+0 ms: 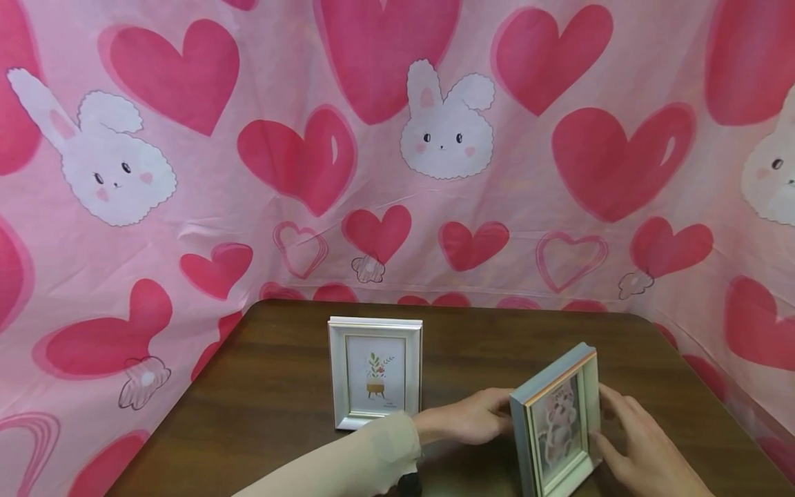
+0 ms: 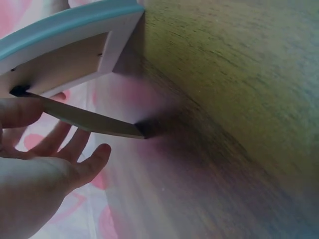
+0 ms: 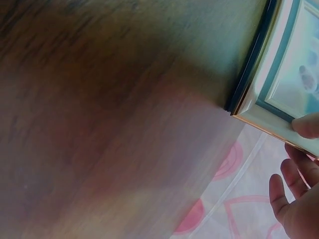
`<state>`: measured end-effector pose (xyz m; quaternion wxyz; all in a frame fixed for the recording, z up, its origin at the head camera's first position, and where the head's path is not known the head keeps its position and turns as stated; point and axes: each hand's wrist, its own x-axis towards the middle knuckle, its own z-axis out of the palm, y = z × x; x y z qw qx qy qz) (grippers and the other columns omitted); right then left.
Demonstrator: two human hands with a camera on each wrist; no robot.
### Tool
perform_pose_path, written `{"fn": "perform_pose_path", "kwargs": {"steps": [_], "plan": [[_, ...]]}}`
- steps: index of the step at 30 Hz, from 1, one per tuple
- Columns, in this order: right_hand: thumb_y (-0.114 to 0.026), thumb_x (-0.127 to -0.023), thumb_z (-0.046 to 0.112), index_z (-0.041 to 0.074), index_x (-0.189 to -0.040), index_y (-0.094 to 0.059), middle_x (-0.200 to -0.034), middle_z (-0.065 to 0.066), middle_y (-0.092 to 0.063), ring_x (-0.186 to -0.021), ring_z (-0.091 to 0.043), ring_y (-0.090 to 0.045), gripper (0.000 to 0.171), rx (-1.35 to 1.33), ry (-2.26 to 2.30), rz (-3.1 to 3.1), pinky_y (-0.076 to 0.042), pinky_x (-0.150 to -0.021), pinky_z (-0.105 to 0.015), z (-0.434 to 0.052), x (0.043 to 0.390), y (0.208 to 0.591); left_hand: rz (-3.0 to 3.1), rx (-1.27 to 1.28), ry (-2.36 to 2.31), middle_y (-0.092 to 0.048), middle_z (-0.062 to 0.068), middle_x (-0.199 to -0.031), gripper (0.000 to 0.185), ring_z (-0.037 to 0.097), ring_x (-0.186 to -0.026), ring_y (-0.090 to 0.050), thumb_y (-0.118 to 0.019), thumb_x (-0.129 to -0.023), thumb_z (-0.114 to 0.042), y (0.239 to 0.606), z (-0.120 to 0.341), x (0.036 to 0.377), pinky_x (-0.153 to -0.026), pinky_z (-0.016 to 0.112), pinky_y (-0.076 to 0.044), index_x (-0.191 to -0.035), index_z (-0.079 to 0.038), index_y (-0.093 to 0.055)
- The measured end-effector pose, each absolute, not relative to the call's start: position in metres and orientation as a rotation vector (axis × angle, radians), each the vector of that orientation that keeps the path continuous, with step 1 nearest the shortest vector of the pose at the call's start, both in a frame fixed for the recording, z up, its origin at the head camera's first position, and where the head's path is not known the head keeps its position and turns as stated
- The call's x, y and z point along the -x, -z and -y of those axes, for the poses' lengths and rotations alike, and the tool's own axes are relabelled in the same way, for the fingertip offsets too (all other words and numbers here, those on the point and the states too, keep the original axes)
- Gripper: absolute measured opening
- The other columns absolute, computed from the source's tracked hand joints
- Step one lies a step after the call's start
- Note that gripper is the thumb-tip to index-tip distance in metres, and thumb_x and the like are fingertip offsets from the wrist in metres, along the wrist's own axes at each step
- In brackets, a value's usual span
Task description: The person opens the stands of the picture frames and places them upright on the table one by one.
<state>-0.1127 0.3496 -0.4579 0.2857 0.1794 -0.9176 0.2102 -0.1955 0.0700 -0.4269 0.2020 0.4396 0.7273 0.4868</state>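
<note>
Both hands are on the blue picture frame (image 1: 559, 421), which stands upright on the dark wooden desk (image 1: 279, 386) between them, turned at an angle. The left hand (image 1: 468, 417) reaches behind it; from the wrist view a fingertip presses the fold-out stand (image 2: 84, 119) at the frame's back while the other fingers spread loose, gripping nothing. The right hand (image 1: 640, 442) steadies the front edge, its fingers fairly straight, one fingertip (image 3: 306, 125) resting on the pale border rather than clamped round it. The frame looks light and stiff, likely with a glazed front that would smudge or crack, and that thin stand seems the weak part; I would take it by the two side rails, not by the stand or the pane. Beyond the left hand stands a white frame (image 1: 375, 373) with a plant picture, well apart. A pink cloth (image 1: 186, 228) printed with hearts and rabbits hangs behind.
</note>
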Motion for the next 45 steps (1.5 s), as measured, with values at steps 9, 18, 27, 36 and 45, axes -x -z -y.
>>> {"fn": "perform_pose_path", "kwargs": {"steps": [9,18,27,36,45], "plan": [[-0.094,-0.064,-0.007,-0.005,-0.145,-0.048,-0.111,-0.004,-0.065,-0.091,-0.004,-0.054,0.094,-0.478,-0.627,2.486,-0.052,-0.064,-0.022,-0.352,0.110,0.457,-2.205,-1.230,-1.666,-0.066,-0.004,-0.138,0.041,0.003,-0.122,-0.061,-0.053,-0.106,-0.005,0.407,-0.059,0.177,-0.100,0.022,-0.048,-0.146,-0.015,-0.060],[-0.091,-0.059,-0.013,-0.001,-0.161,-0.031,-0.125,-0.005,-0.052,-0.087,-0.005,-0.052,0.119,-0.564,-0.609,2.402,-0.046,-0.069,-0.008,-0.350,0.107,0.454,-2.611,-1.615,-1.690,-0.032,-0.005,-0.170,0.047,0.016,-0.146,-0.044,-0.048,-0.110,-0.013,0.396,-0.046,0.143,-0.116,0.049,-0.038,-0.156,-0.020,-0.050],[-0.091,-0.062,-0.013,0.002,-0.164,-0.027,-0.114,-0.003,-0.060,-0.082,-0.002,-0.054,0.121,-0.537,-0.645,2.455,-0.054,-0.062,-0.024,-0.350,0.105,0.455,-3.006,-2.153,-1.300,-0.037,0.007,-0.167,0.054,0.015,-0.126,-0.055,-0.075,-0.095,-0.025,0.394,-0.044,0.133,-0.106,0.031,-0.042,-0.147,-0.013,-0.063],[-0.091,-0.062,-0.013,-0.001,-0.160,-0.032,-0.107,0.007,-0.056,-0.085,-0.002,-0.052,0.115,-0.589,-0.622,2.427,-0.053,-0.061,-0.025,-0.351,0.107,0.459,-3.102,-2.310,-1.100,-0.050,0.011,-0.158,0.056,0.015,-0.114,-0.062,-0.089,-0.085,-0.027,0.393,-0.047,0.130,-0.102,0.025,-0.045,-0.137,-0.012,-0.072],[-0.092,-0.060,-0.010,-0.004,-0.152,-0.042,-0.105,0.006,-0.055,-0.085,-0.003,-0.049,0.104,-0.571,-0.588,2.417,-0.045,-0.061,-0.019,-0.352,0.107,0.460,-2.980,-2.181,-1.232,-0.056,0.004,-0.151,0.048,0.010,-0.120,-0.061,-0.082,-0.093,-0.018,0.393,-0.046,0.127,-0.104,0.023,-0.044,-0.139,-0.012,-0.070]]}}
